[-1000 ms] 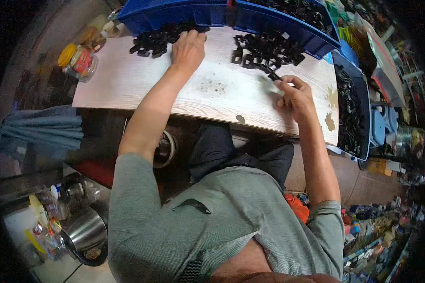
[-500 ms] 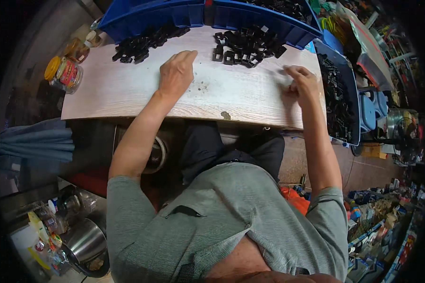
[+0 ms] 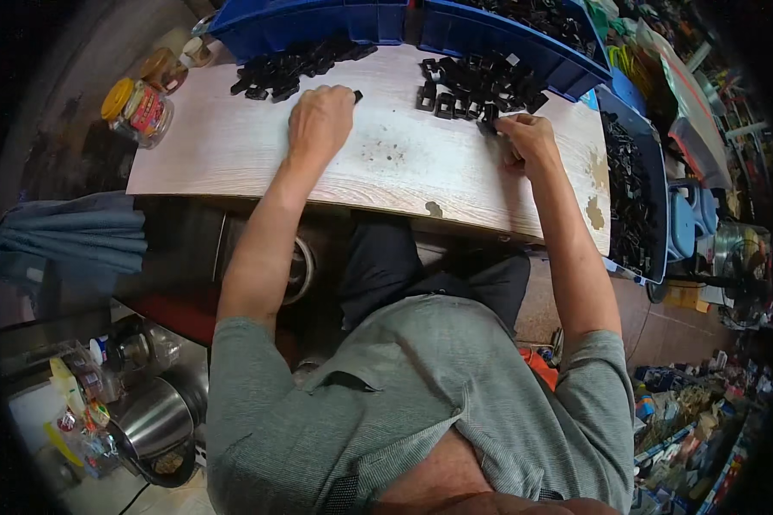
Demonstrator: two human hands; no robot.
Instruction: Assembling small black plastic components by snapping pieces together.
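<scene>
My left hand [image 3: 322,120] is closed above the white tabletop. The end of a small black plastic piece [image 3: 357,96] pokes out past its fingertips. At the front right edge of a heap of black square-holed plastic pieces [image 3: 481,81], my right hand [image 3: 528,137] pinches one black plastic piece [image 3: 489,118] between thumb and forefinger. Beyond my left hand lies another heap, of longer black pieces [image 3: 292,69].
Two blue bins [image 3: 318,21] stand along the table's far edge, the right one [image 3: 524,43] holding black parts. Another blue crate [image 3: 657,197] of black parts sits beside the table's right end. Jars, one yellow-lidded [image 3: 137,112], stand at the left.
My right hand has moved left to the heap and closed on a piece at its edge. A black piece now shows at my left fingertips. The whole view has shifted slightly.
</scene>
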